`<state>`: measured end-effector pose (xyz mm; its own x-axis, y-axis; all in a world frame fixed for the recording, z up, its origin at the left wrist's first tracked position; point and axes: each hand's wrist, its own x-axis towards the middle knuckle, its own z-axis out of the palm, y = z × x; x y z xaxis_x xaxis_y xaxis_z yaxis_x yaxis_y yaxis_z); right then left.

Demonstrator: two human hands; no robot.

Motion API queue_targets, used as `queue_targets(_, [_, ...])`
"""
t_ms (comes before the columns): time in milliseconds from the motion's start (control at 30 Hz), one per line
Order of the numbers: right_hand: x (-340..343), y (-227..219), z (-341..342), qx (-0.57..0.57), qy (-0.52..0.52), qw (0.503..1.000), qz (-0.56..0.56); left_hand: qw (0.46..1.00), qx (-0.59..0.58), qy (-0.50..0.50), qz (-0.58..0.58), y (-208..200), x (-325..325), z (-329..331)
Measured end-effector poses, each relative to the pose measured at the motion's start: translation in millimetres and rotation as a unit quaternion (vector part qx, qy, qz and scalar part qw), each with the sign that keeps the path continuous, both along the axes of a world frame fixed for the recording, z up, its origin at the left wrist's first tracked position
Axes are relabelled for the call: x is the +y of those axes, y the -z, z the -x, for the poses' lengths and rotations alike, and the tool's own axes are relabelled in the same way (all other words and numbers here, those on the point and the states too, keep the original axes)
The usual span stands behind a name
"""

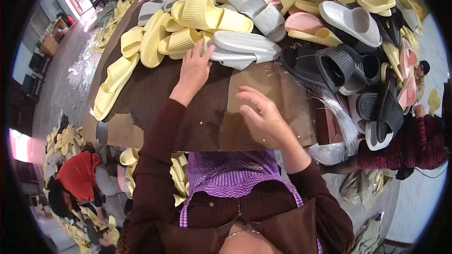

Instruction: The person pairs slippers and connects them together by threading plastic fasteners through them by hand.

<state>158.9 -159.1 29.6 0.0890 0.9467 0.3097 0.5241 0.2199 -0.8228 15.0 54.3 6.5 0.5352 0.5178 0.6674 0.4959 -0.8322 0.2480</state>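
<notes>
My left hand (194,69) reaches over the table with its fingers apart. Its fingertips are at the left end of a pair of light grey slide slippers (247,42), stacked sole outward; whether they touch is hard to tell. Just beyond those fingers lies a yellow slide (181,41). My right hand (263,112) hovers above the brown table covering (188,113), fingers loosely bent and apart, holding nothing. Black slides (332,68) lie to the right of the grey pair.
Yellow, grey and pink slides pile along the table's far side. A bundle of clear plastic strands (336,113) hangs at the right edge. A person in a red vest (79,176) bends over yellow slides at lower left; another person's striped sleeve (400,146) shows at right.
</notes>
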Motion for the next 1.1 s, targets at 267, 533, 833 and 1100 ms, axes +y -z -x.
queue_targets(267, [-15,60,-59,0.186,0.164,0.967,0.064,0.983,-0.162,0.011,0.086,-11,1,16])
queue_targets(533, [14,53,-53,0.289,0.244,0.926,-0.018,0.885,-0.248,-0.017,0.394,-13,-41,100])
queue_targets(833, [19,45,-32,0.329,0.127,0.936,0.011,0.804,-0.286,0.004,0.521,6,-64,168])
queue_targets(1100, [7,19,-28,0.262,0.232,0.936,-0.049,0.802,-0.376,-0.054,0.461,-13,-70,186])
